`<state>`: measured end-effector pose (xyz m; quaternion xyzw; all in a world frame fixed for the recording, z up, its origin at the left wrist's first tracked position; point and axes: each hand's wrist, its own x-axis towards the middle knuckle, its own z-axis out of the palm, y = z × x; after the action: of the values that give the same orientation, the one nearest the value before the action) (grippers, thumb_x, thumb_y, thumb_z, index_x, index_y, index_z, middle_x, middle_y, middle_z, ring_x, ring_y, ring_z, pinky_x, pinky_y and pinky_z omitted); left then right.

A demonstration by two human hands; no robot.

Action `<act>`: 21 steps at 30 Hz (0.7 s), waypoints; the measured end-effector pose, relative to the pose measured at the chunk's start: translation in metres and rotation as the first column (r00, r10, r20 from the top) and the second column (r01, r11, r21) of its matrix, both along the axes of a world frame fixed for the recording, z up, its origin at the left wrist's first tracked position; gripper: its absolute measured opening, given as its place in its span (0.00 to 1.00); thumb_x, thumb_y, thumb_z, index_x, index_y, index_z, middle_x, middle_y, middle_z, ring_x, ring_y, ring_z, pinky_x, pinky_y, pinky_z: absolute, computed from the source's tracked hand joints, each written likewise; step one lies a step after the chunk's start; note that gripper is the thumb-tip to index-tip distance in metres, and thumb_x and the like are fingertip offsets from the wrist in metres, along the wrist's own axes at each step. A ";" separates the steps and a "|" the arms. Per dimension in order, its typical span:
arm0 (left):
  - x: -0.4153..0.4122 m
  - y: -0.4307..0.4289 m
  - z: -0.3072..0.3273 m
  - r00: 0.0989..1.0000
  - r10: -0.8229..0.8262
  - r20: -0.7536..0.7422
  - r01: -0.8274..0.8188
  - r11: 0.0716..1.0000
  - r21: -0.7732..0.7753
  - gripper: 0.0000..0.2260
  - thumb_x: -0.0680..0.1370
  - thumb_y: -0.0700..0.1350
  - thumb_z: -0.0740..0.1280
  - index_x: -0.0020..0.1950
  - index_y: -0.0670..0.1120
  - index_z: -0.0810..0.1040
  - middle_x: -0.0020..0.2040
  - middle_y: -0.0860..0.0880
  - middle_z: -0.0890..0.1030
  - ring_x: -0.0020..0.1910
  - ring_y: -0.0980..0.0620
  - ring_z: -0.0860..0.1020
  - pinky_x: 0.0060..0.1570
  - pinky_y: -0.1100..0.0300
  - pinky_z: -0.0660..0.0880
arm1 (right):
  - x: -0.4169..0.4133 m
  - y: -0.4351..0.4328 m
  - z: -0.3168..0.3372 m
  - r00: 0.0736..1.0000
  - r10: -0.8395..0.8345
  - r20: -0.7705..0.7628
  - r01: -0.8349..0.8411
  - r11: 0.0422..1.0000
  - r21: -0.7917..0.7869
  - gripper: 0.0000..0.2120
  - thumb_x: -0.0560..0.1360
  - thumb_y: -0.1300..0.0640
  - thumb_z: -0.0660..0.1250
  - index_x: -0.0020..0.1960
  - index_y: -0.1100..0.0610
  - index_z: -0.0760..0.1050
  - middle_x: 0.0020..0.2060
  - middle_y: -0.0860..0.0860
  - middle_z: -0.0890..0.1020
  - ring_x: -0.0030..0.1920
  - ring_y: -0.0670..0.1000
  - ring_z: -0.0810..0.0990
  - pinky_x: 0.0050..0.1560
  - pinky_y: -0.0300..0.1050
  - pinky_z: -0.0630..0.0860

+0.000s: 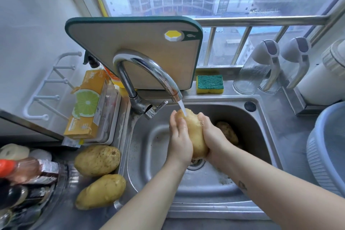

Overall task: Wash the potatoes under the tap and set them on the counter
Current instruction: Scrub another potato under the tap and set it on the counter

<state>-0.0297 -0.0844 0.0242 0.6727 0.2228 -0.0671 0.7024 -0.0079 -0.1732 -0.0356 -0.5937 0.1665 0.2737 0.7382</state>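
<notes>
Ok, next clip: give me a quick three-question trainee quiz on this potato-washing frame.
1. True or false: the left hand and right hand hold a potato under the running tap.
2. How many potatoes lie on the counter left of the sink?
3. The sponge sits: A) in the sink; B) on the ledge behind it; C) on the left counter.
Key: 1 true; 2 two; 3 B.
</notes>
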 end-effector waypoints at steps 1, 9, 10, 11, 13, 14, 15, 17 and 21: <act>-0.002 0.005 -0.008 0.999 -0.032 -0.005 0.032 0.996 0.080 0.22 0.83 0.50 0.49 0.77 0.52 0.50 0.77 0.47 0.59 0.73 0.53 0.62 0.71 0.60 0.59 | 0.009 0.005 0.021 0.996 -0.016 -0.093 0.018 1.000 0.016 0.16 0.81 0.43 0.57 0.51 0.54 0.77 0.45 0.55 0.83 0.42 0.51 0.82 0.43 0.48 0.78; 0.004 0.014 -0.032 0.992 0.109 0.061 -0.101 0.987 -0.121 0.26 0.77 0.49 0.68 0.70 0.60 0.60 0.70 0.49 0.70 0.65 0.49 0.73 0.65 0.50 0.71 | 0.013 0.018 0.040 0.997 -0.007 -0.075 -0.002 0.991 -0.130 0.16 0.82 0.45 0.56 0.50 0.54 0.76 0.47 0.54 0.82 0.47 0.53 0.81 0.50 0.51 0.79; 0.009 0.015 -0.033 0.988 0.154 0.012 -0.149 0.972 -0.184 0.23 0.76 0.48 0.69 0.67 0.61 0.64 0.66 0.48 0.73 0.60 0.48 0.76 0.60 0.50 0.75 | 0.012 0.021 0.040 1.000 -0.015 0.001 0.015 0.983 -0.183 0.14 0.82 0.47 0.56 0.53 0.53 0.77 0.51 0.54 0.82 0.52 0.53 0.81 0.57 0.50 0.77; 0.012 0.015 -0.031 0.981 0.186 -0.052 -0.193 0.954 -0.231 0.20 0.76 0.47 0.69 0.65 0.59 0.67 0.62 0.46 0.76 0.56 0.47 0.79 0.55 0.49 0.78 | 0.012 0.025 0.037 0.993 -0.003 0.119 0.033 0.966 -0.255 0.13 0.82 0.51 0.57 0.55 0.53 0.78 0.53 0.52 0.81 0.56 0.52 0.79 0.60 0.47 0.73; 0.015 0.017 -0.028 0.963 0.193 -0.189 -0.250 0.902 -0.352 0.15 0.77 0.49 0.67 0.64 0.54 0.71 0.56 0.43 0.79 0.48 0.47 0.81 0.43 0.52 0.80 | 0.006 0.029 0.039 0.943 0.087 0.321 0.037 0.933 -0.359 0.10 0.80 0.58 0.59 0.55 0.51 0.78 0.53 0.47 0.80 0.58 0.47 0.76 0.58 0.38 0.68; 0.015 0.020 -0.025 0.954 0.162 -0.252 -0.260 0.866 -0.428 0.15 0.78 0.52 0.65 0.63 0.51 0.73 0.55 0.42 0.81 0.45 0.47 0.82 0.37 0.55 0.80 | 0.003 0.031 0.043 0.897 0.165 0.409 0.027 0.905 -0.424 0.11 0.79 0.59 0.60 0.55 0.50 0.79 0.54 0.46 0.79 0.58 0.45 0.75 0.57 0.35 0.67; 0.015 0.024 -0.024 0.942 0.122 -0.312 -0.267 0.835 -0.480 0.16 0.78 0.55 0.62 0.61 0.48 0.76 0.52 0.42 0.82 0.42 0.48 0.83 0.33 0.58 0.79 | 0.000 0.032 0.046 0.851 0.244 0.465 0.014 0.875 -0.485 0.11 0.77 0.58 0.62 0.56 0.51 0.79 0.56 0.46 0.78 0.59 0.45 0.74 0.57 0.33 0.65; 0.015 0.031 -0.021 0.915 0.039 -0.401 -0.277 0.784 -0.555 0.20 0.79 0.60 0.58 0.54 0.46 0.79 0.43 0.44 0.84 0.35 0.50 0.83 0.30 0.61 0.79 | -0.006 0.031 0.044 0.742 0.373 0.558 -0.003 0.833 -0.553 0.19 0.73 0.50 0.62 0.61 0.53 0.78 0.59 0.48 0.75 0.62 0.47 0.72 0.61 0.33 0.63; 0.020 0.042 -0.023 0.876 -0.059 -0.478 -0.268 0.765 -0.586 0.21 0.79 0.61 0.56 0.53 0.47 0.80 0.40 0.43 0.84 0.38 0.45 0.83 0.39 0.53 0.78 | -0.009 0.006 0.028 0.415 0.583 0.699 -0.048 0.781 -0.623 0.31 0.68 0.42 0.69 0.66 0.56 0.73 0.65 0.50 0.73 0.69 0.50 0.67 0.73 0.41 0.58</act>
<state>-0.0101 -0.0420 0.0017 0.3439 0.3882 -0.2584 0.8150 -0.0164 -0.1673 -0.0078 -0.8406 -0.2832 0.0213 0.4613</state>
